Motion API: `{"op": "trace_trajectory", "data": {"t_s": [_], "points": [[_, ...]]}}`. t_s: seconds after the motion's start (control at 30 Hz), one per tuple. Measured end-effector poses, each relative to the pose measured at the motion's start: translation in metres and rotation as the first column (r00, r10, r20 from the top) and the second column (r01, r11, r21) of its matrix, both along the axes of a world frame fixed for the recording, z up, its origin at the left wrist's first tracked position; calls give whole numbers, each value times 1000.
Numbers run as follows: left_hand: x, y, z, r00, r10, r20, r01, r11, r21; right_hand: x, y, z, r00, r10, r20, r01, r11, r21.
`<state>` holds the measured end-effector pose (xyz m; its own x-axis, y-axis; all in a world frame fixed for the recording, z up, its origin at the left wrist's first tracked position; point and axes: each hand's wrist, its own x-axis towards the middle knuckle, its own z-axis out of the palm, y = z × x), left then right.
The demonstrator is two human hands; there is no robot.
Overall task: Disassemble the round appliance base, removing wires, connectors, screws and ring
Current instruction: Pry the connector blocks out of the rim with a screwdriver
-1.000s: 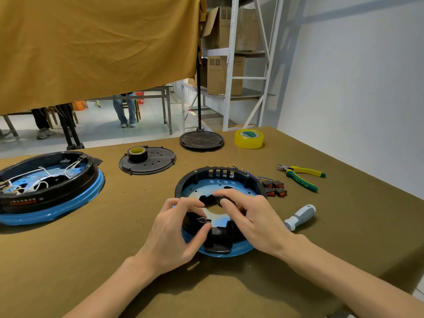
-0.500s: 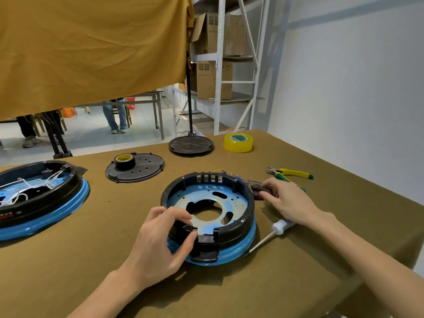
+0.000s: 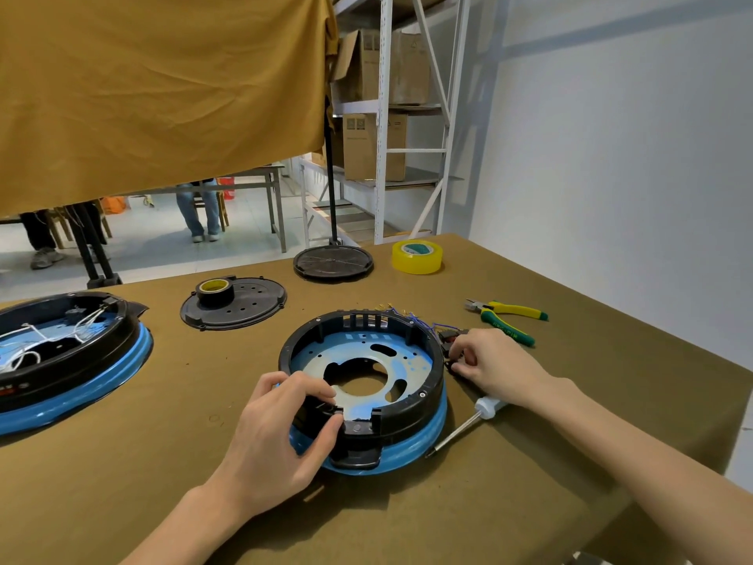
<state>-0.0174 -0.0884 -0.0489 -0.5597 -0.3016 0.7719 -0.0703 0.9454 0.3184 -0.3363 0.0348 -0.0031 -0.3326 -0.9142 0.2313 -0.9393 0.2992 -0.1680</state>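
Note:
The round appliance base (image 3: 411,415), a black ring over a blue rim with a bare metal plate (image 3: 366,362) inside, lies in the middle of the table. My left hand (image 3: 277,434) grips its near-left black wall between thumb and fingers. My right hand (image 3: 493,367) rests just right of the base, its curled fingers pinching small black connectors (image 3: 448,340) with red parts that hang on thin purple wires (image 3: 417,322) from the base's far-right rim.
A white-handled screwdriver (image 3: 474,418) lies by the base's right side, green-yellow pliers (image 3: 505,316) further right. A second blue base with white wires (image 3: 61,352) sits far left. Behind are a black cover with a tape roll (image 3: 234,303), a round stand foot (image 3: 333,263) and yellow tape (image 3: 417,256).
My right hand left the centre of the base and moved right to the connectors beside it. My left hand kept its grip on the near wall.

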Motion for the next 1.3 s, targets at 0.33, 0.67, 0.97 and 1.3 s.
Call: {"op": "trace_trajectory", "data": {"t_s": [0.33, 0.67, 0.97, 1.3], "points": [[3, -3, 0, 993, 38, 112, -33, 998, -50, 41, 5, 19, 939, 173, 297, -26, 897, -440], [3, 0, 25, 1000, 28, 4, -28, 999, -40, 67, 0, 18, 813, 377, 444, -254, 915, -313], [3, 7, 22, 988, -19, 155, 42, 989, -143, 70, 4, -3, 861, 315, 399, -203, 932, -299], [1, -1, 14, 994, 18, 109, 3, 982, -190, 29, 3, 11, 933, 118, 340, 36, 909, -415]]}}
